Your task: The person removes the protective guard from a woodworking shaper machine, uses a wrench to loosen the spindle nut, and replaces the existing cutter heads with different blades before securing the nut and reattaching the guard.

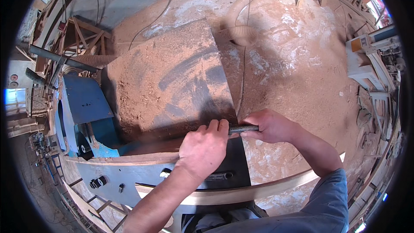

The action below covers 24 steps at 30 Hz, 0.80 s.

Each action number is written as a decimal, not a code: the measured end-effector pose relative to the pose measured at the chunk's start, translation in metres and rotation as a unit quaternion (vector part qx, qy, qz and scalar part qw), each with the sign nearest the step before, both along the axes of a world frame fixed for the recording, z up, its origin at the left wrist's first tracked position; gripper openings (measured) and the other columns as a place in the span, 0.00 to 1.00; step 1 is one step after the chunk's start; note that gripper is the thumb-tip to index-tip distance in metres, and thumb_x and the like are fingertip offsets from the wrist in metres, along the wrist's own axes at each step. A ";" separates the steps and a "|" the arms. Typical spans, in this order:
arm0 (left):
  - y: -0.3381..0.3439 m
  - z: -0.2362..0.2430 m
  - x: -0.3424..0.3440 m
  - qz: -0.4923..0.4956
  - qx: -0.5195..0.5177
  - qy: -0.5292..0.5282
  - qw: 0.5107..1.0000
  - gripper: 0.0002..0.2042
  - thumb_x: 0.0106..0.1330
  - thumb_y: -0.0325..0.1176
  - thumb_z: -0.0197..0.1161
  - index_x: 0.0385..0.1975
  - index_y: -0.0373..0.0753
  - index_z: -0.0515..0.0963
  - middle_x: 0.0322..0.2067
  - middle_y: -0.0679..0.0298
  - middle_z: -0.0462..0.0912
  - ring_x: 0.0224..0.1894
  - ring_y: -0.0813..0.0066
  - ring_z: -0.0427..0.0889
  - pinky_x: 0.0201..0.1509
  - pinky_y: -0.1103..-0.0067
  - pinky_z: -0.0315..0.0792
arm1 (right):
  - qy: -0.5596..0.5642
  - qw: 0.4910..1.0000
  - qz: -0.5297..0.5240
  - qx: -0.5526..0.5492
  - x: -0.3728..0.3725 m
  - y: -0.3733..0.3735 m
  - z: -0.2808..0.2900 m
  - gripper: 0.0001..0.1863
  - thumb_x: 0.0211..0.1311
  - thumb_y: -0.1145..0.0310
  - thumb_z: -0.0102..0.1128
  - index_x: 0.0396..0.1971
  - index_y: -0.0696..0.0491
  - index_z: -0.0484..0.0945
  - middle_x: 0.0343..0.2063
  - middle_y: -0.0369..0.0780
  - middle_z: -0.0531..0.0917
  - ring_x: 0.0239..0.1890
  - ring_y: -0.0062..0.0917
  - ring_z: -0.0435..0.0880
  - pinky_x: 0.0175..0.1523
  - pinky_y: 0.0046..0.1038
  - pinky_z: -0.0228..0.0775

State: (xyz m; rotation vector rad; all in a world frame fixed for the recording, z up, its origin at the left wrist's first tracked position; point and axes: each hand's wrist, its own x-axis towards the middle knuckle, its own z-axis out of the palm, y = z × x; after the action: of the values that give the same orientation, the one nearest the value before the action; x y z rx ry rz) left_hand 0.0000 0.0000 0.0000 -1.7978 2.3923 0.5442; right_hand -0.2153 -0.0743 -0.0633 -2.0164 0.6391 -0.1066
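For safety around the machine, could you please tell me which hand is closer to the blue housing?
The left hand, closed over the dark bar; the right hand holds the bar's right end, farther from the blue housing.

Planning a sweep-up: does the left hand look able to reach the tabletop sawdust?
Probably, after letting go: the sawdust lies open just beyond the left hand, whose fingers curl around a dark bar.

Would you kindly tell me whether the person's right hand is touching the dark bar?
Touching: the head view shows the right hand gripping the right-hand end of the dark bar, with no gap between them.
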 end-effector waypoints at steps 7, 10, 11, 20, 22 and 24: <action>0.002 0.001 0.002 0.017 0.057 0.062 0.996 0.15 0.64 0.33 0.60 0.49 0.36 0.76 0.37 0.56 0.83 0.37 0.56 0.86 0.38 0.65 0.80 | -0.001 0.998 -0.015 -0.056 -0.004 0.005 0.008 0.15 0.62 0.56 0.65 0.34 0.54 0.80 0.24 0.47 0.81 0.29 0.46 0.82 0.35 0.44 0.74; 0.003 0.007 0.004 0.064 0.073 0.070 0.993 0.19 0.67 0.33 0.57 0.57 0.35 0.72 0.40 0.52 0.84 0.40 0.50 0.85 0.46 0.61 0.78 | 0.041 0.995 -0.074 -0.046 0.003 0.014 0.021 0.15 0.62 0.57 0.65 0.34 0.54 0.81 0.25 0.47 0.82 0.29 0.46 0.82 0.36 0.44 0.74; 0.004 0.009 0.006 0.081 0.075 0.072 0.991 0.21 0.67 0.33 0.56 0.58 0.35 0.71 0.41 0.51 0.84 0.41 0.49 0.85 0.47 0.60 0.78 | 0.060 0.992 -0.105 -0.039 0.005 0.020 0.025 0.14 0.63 0.57 0.65 0.35 0.54 0.82 0.26 0.48 0.82 0.29 0.46 0.82 0.36 0.43 0.74; -0.005 0.018 0.004 0.109 0.147 0.067 0.981 0.21 0.69 0.33 0.53 0.61 0.33 0.67 0.37 0.45 0.84 0.42 0.45 0.84 0.48 0.58 0.76 | -0.022 0.974 -0.224 0.018 -0.020 0.051 -0.017 0.12 0.66 0.63 0.63 0.42 0.54 0.81 0.28 0.47 0.83 0.32 0.42 0.84 0.39 0.36 0.75; -0.004 0.018 0.004 0.104 0.145 0.073 0.981 0.20 0.69 0.33 0.52 0.60 0.33 0.67 0.34 0.44 0.85 0.41 0.45 0.84 0.48 0.58 0.76 | -0.019 0.965 -0.252 0.069 -0.020 0.057 -0.021 0.11 0.67 0.64 0.62 0.41 0.55 0.80 0.31 0.47 0.83 0.33 0.41 0.84 0.40 0.36 0.75; -0.006 0.019 0.002 0.101 0.139 0.086 0.981 0.20 0.69 0.33 0.52 0.58 0.33 0.67 0.32 0.44 0.84 0.40 0.45 0.84 0.47 0.58 0.76 | -0.004 0.954 -0.281 0.107 -0.019 0.060 -0.025 0.12 0.67 0.63 0.61 0.42 0.55 0.80 0.31 0.47 0.84 0.35 0.41 0.85 0.41 0.37 0.75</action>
State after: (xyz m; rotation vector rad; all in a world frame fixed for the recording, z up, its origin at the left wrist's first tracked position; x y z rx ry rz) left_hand 0.0025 -0.0057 0.0187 -1.9435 2.1085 1.0389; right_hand -0.2344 -0.0145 -0.0880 -1.5781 1.1558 -0.3683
